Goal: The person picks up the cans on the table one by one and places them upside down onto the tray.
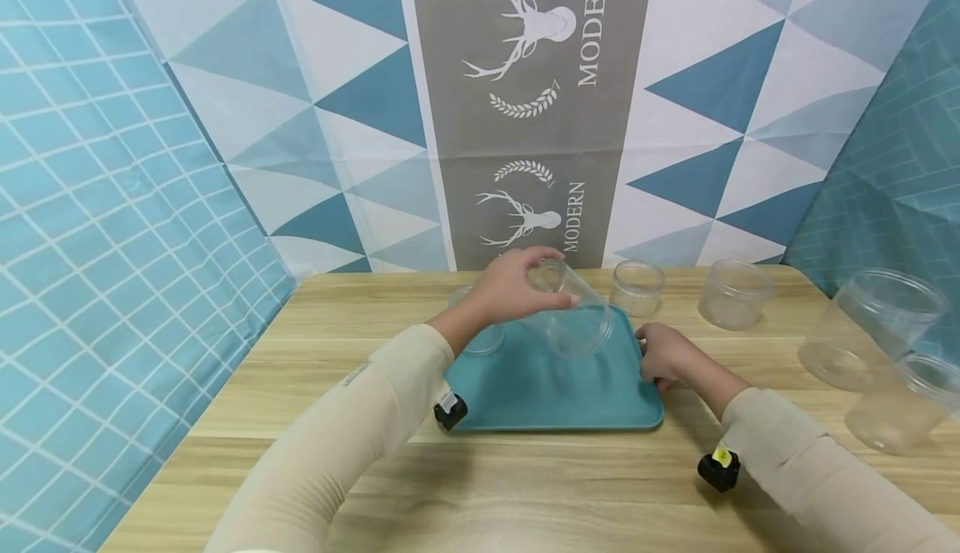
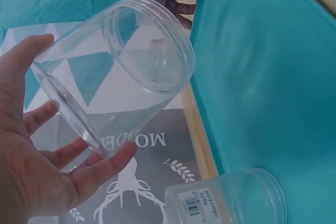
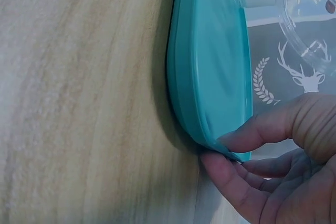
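A clear plastic jar [image 1: 577, 320] hangs tilted over the teal tray [image 1: 517, 403]. My left hand [image 1: 517, 286] grips the jar by its base end, and in the left wrist view the fingers [image 2: 100, 177] spread around the bottom while the threaded rim points toward the tray. My right hand [image 1: 666, 355] pinches the tray's right edge; the right wrist view shows the thumb [image 3: 257, 129] on the rim and a finger beneath it. On the tray's left part stands another clear jar [image 2: 231, 200], which bears a barcode label. My left forearm partly hides it in the head view.
Behind the tray on the wooden table [image 1: 570, 495] stand a small clear jar [image 1: 637, 291] and a wider one [image 1: 735, 296]. Farther right are a large clear jar [image 1: 870, 328] and another jar [image 1: 896, 411]. Patterned cloth [image 1: 360, 103] hangs behind the table.
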`<state>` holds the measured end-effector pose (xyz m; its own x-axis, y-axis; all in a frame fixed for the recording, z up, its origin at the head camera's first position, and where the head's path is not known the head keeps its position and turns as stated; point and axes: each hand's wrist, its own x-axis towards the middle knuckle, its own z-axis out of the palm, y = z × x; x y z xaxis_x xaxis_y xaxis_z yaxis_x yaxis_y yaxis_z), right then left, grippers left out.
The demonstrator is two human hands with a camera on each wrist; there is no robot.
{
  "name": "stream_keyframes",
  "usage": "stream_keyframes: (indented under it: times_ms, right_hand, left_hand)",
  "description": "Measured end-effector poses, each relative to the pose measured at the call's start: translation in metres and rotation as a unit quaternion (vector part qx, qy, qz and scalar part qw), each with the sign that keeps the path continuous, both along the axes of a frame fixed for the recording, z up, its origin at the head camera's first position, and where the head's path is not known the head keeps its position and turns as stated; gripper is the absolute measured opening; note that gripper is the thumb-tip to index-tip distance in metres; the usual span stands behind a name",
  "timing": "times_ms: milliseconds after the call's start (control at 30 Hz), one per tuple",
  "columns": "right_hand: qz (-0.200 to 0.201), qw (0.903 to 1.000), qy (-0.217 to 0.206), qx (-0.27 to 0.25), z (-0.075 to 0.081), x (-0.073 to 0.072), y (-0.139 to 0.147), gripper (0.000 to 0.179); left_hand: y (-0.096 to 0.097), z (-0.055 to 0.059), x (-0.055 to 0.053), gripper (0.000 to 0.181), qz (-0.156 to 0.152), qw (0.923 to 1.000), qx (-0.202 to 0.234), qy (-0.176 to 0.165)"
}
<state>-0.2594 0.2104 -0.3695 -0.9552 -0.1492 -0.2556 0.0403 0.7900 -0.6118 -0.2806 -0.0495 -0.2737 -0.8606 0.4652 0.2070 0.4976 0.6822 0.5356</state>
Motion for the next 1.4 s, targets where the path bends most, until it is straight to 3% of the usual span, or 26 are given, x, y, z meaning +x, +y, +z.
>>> stream_keyframes:
  times_ms: [233, 533, 733, 967, 1400]
  right_hand:
    - [-0.001, 1.0, 0.002, -0.002, -0.001, 0.0, -0.001, 0.076]
    - [-0.002, 1.0, 0.009, 0.0, -0.003, 0.0, -0.001, 0.074]
    - [-0.005, 0.9999, 0.012, -0.003, -0.003, 0.002, -0.001, 0.074]
    - [-0.002, 0.9998, 0.017, -0.006, -0.002, 0.004, -0.001, 0.074]
    - [-0.001, 0.9998, 0.017, -0.009, -0.003, 0.004, 0.0, 0.073]
  left_hand:
    - [0.007, -0.002, -0.004, 0.071, 0.002, 0.9959, -0.079, 0.044]
    - [0.013, -0.001, -0.003, 0.069, 0.001, 0.9877, -0.137, 0.076]
    - [0.018, 0.0, -0.003, 0.07, 0.004, 0.9808, -0.176, 0.084]
    - [0.022, -0.007, -0.01, 0.071, 0.01, 0.9707, -0.224, 0.087]
    - [0.026, -0.019, -0.025, 0.07, 0.015, 0.9636, -0.257, 0.073]
